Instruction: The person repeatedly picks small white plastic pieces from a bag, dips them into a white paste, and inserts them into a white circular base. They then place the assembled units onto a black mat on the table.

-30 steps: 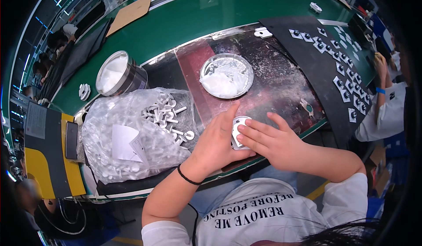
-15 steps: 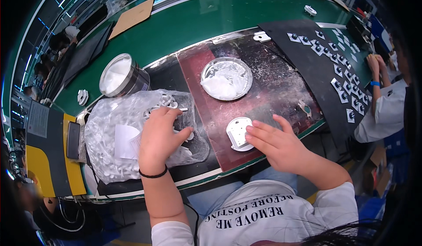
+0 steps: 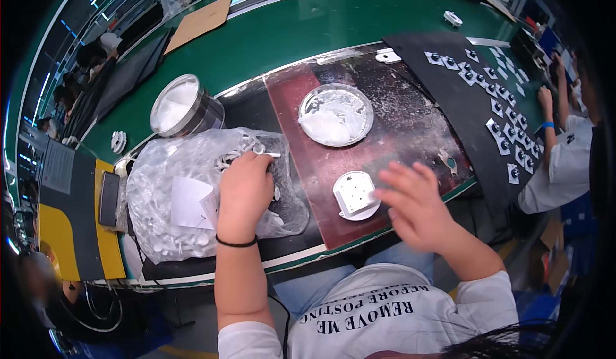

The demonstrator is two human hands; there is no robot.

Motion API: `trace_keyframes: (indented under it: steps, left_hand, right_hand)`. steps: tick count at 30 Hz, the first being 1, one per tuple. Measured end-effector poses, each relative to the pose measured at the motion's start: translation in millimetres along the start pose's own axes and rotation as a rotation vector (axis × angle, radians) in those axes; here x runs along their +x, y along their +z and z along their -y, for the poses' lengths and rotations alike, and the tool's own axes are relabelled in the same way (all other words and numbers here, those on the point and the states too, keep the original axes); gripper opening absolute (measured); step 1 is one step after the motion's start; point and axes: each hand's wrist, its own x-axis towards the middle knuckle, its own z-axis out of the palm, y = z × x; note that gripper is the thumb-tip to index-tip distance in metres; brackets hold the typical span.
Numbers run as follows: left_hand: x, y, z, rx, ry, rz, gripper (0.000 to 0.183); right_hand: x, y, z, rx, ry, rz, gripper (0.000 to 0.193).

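My left hand [image 3: 246, 192] reaches over a clear plastic bag [image 3: 154, 198] full of small white plastic parts [image 3: 239, 155]. Its fingers are bent and drawn together at the bag's mouth; the fingertips are partly hidden, so what they grip is unclear. A white part with a short stem sticks out just beyond them. My right hand [image 3: 414, 208] hovers with fingers apart, slightly blurred and holding nothing. Left of it, a rounded white plastic housing [image 3: 356, 195] with small holes lies on the dark red board [image 3: 314, 218].
A round metal tray [image 3: 335, 115] holds a white plastic bag. A tin [image 3: 186, 107] with white contents stands behind the parts bag. Rows of small black-and-white pieces lie on a black sheet [image 3: 443, 89], right, near a co-worker's arm [image 3: 547, 118]. A phone [image 3: 109, 198] sits far left.
My left hand has moved slightly right and its spread fingers have drawn together. The right hand has lifted off the white housing and shifted right.
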Motion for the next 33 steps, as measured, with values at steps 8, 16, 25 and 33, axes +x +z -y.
trace_keyframes:
  steps: [8,16,25,33]
  left_hand:
    - [9.1,-0.1,-7.0,-0.054,-0.096,-0.182,0.016]
    - [15.1,3.7,-3.8,0.037,0.056,-0.258,0.011]
    - [7.8,-2.0,-51.2,-0.339,0.492,-0.386,0.022]
    - [8.6,5.1,-57.3,-0.404,0.463,-0.431,0.027]
  right_hand:
    - [21.7,-19.6,-14.1,0.099,-0.135,-0.260,0.034]
    - [75.8,-11.6,-32.7,0.151,-0.303,-0.221,0.029]
    - [116.5,27.3,-46.5,0.216,-0.461,-0.084,0.019]
    - [105.9,27.6,-49.5,0.163,-0.423,-0.134,0.019]
